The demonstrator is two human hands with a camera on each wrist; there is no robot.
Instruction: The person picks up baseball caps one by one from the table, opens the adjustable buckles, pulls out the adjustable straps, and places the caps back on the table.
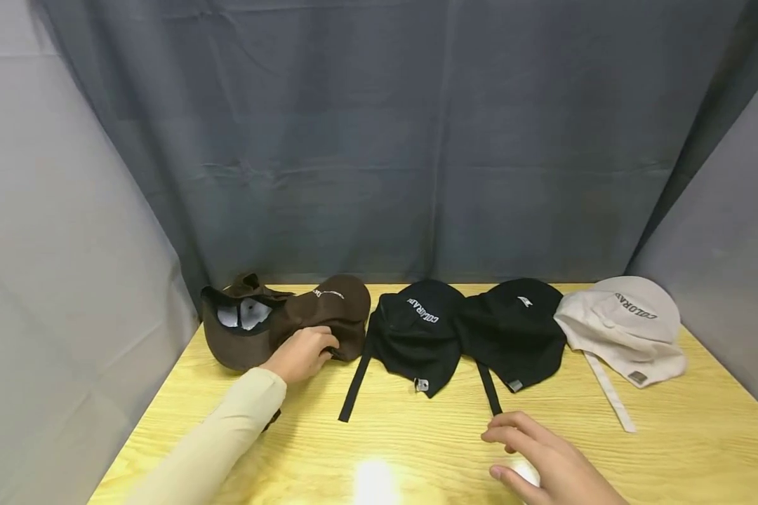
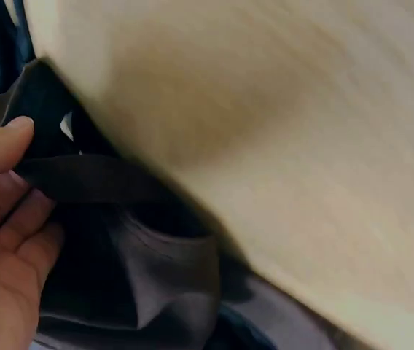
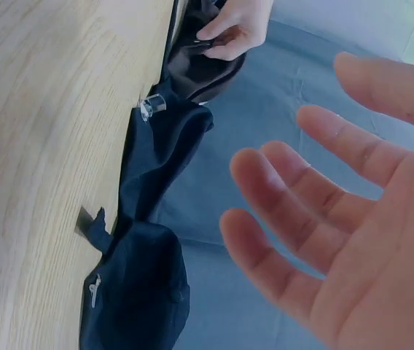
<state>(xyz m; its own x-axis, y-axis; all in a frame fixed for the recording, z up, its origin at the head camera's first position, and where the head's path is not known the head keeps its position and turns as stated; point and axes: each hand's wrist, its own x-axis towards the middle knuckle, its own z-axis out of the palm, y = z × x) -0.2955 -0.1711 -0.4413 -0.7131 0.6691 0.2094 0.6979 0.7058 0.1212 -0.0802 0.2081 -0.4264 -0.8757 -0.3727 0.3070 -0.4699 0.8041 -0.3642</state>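
Note:
My left hand point(image 1: 302, 354) pinches the near edge of a brown cap point(image 1: 347, 298) with light lettering, second from the left in the row. In the left wrist view, the thumb and fingers close about a dark strap or band point(image 2: 98, 179) of that cap. Beside it on the left, another brown cap point(image 1: 230, 349) lies with its pale-patched inside showing. My right hand point(image 1: 546, 459) hovers over the near right part of the table, fingers spread and relaxed, holding nothing. Nearest to it is a black cap point(image 1: 518, 330) with a small white mark and a dangling strap.
A black cap point(image 1: 417, 333) with white lettering lies mid-row, its strap stretching toward me. On the far right is a beige cap point(image 1: 632, 308), strap also hanging forward. Grey curtain point(image 1: 379, 140) backs the wooden table point(image 1: 417, 449), with pale cloth walls point(image 1: 69, 245) at both sides.

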